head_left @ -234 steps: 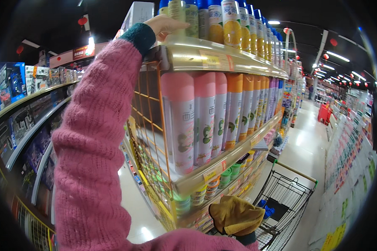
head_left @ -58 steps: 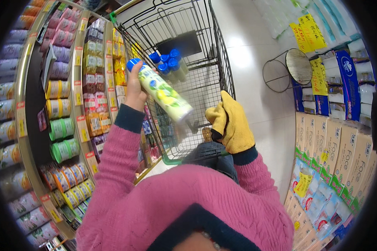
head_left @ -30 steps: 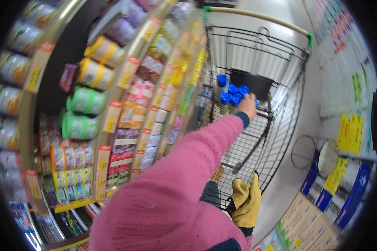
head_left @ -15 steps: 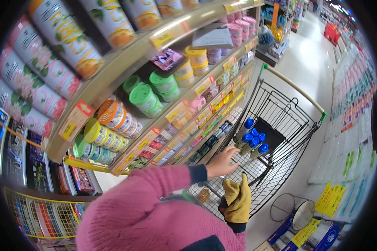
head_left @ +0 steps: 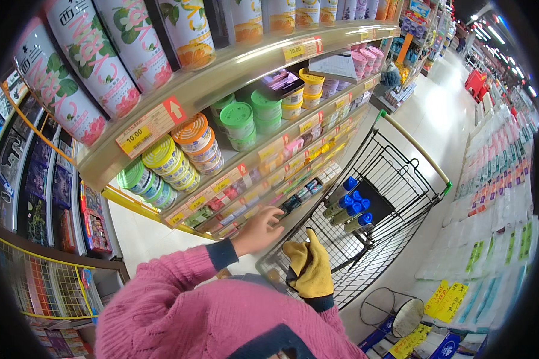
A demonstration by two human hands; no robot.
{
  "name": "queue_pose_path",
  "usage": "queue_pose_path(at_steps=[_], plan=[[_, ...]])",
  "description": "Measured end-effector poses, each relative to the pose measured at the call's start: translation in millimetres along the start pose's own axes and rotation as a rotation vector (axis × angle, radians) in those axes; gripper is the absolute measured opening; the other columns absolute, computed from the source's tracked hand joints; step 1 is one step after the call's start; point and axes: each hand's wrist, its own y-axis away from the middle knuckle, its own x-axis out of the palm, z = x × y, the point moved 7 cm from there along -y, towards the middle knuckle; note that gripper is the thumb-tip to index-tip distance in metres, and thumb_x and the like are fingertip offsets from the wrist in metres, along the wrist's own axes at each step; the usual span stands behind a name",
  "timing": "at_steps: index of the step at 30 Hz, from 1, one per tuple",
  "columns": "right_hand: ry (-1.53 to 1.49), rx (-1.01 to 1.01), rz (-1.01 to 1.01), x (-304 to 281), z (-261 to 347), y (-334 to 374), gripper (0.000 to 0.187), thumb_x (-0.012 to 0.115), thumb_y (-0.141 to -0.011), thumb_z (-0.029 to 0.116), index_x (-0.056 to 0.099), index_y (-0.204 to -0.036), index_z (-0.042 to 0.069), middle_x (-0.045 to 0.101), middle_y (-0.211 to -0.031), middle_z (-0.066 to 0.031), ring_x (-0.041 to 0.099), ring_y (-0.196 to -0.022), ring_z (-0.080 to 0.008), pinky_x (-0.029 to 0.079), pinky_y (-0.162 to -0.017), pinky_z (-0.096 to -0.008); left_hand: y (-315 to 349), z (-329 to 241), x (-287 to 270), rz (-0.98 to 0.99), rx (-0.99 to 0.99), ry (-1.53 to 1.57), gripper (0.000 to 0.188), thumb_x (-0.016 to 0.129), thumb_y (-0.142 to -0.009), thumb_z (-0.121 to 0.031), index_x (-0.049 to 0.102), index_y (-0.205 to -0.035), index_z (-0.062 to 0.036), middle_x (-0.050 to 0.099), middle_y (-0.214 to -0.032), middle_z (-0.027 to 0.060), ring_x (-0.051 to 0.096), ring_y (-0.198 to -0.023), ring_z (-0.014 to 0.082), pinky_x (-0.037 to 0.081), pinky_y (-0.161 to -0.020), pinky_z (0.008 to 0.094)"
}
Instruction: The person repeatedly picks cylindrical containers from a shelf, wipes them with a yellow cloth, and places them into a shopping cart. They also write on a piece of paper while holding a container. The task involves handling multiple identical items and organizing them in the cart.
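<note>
My bare left hand (head_left: 259, 231), its fingers loosely curled and apart, is held empty between the shelf front and the near end of the shopping cart (head_left: 414, 236). My right hand (head_left: 308, 264) wears a yellow glove and is over the cart's near end. One gloved digit points up while the others are folded; a dark patch shows beside them, and what they hold, if anything, is hidden. Farther inside the wire basket stand several blue-capped bottles (head_left: 348, 206), grouped beside a black panel (head_left: 374, 200).
On my left, the store shelf (head_left: 239, 72) carries white cans (head_left: 90, 60) above and stacked round tubs (head_left: 238, 122) below. Wrapped packages (head_left: 479, 233) line the right side. A round wire stand (head_left: 384, 305) is near the cart's lower right. The aisle floor (head_left: 434, 102) stretches ahead.
My left hand has drawn back from near the blue-capped bottles, toward the shelf side and away from the basket. The view has turned; the gloved hand stays over the cart's near end.
</note>
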Motion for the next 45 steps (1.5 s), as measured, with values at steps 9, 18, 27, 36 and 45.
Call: queue_pose_path(at_steps=[9, 18, 27, 36, 45], plan=[[0.169, -0.114, 0.035, 4.8, 13.9, 7.2, 0.090, 0.081, -0.058, 0.001, 0.037, -0.135, -0.012, 0.070, -0.106, -0.0119, 0.062, -0.097, -0.0313, 0.045, -0.096, -0.0358, 11.3, 11.6, 5.3, 0.040, -0.025, -0.007, 0.036, 0.068, -0.090, -0.010, 0.056, -0.124, -0.0030, 0.056, -0.126, 0.0103, 0.066, -0.096, 0.0166, 0.056, -0.077, 0.0307], [0.111, -0.215, -0.208, -14.0, 27.8, 8.2, 0.086, 0.083, -0.057, 0.012, 0.043, -0.131, -0.008, 0.067, -0.095, -0.0109, 0.063, -0.093, -0.0278, 0.048, -0.087, -0.0364, 9.9, -7.9, 6.6, 0.069, -0.009, 0.009, 0.032, 0.068, -0.090, -0.011, 0.059, -0.119, -0.0017, 0.061, -0.115, 0.0098, 0.067, -0.088, 0.0162, 0.055, -0.076, 0.0305], [0.061, -0.283, -0.493, -41.6, 58.5, -2.3, 0.009, 0.067, -0.079, 0.003, 0.061, -0.080, -0.003, 0.060, -0.084, -0.0080, 0.054, -0.072, -0.0169, 0.040, -0.061, -0.0254, 15.3, -28.4, -13.5, 0.029, 0.040, 0.028, 0.028, 0.068, -0.089, -0.010, 0.062, -0.115, -0.0008, 0.062, -0.104, 0.0073, 0.066, -0.084, 0.0135, 0.054, -0.074, 0.0280], [0.340, -0.316, -0.370, -26.3, 81.8, -5.2, 0.016, 0.065, -0.081, 0.029, 0.067, -0.082, 0.013, 0.058, -0.067, -0.0043, 0.051, -0.059, -0.0240, 0.030, -0.068, -0.0345, 23.1, -29.5, -27.1, -0.028, 0.026, -0.006, 0.018, 0.067, -0.091, -0.010, 0.065, -0.107, -0.0012, 0.064, -0.101, 0.0082, 0.066, -0.080, 0.0142, 0.053, -0.074, 0.0284], [0.651, -0.345, -0.416, -21.7, 81.1, -7.8, 0.017, 0.064, -0.084, 0.031, 0.062, -0.083, 0.014, 0.060, -0.071, -0.0032, 0.054, -0.069, -0.0242, 0.028, -0.075, -0.0374, 44.1, -116.9, -102.5, -0.192, 0.277, -0.427, 0.010, 0.056, -0.094, -0.007, 0.060, -0.086, -0.0026, 0.062, -0.078, 0.0116, 0.060, -0.070, 0.0311, 0.046, -0.063, 0.0359]])
